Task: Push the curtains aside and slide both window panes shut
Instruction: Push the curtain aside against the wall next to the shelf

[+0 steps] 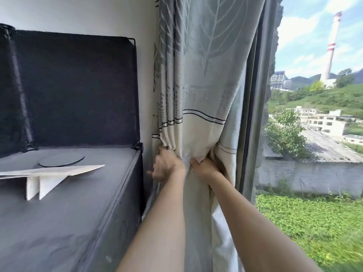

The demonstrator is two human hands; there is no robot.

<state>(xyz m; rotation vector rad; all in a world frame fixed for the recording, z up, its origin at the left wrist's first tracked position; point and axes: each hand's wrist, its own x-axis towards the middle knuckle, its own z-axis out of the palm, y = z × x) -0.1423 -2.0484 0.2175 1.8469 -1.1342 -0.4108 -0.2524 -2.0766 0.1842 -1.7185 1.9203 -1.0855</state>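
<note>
A grey and cream curtain with a leaf pattern hangs bunched against the white wall, left of the window. My left hand clutches its left folds at about sill height. Just to the right, my right hand grips the gathered cloth, fingers buried in the folds. A dark grey window frame stands upright immediately right of the curtain. Beyond it the view outside shows with no pane edge that I can make out.
A dark fabric-covered cabinet fills the left side, its top carrying a round dark disc and a folded cardboard piece. Outside lie green ground, buildings and a tall striped chimney.
</note>
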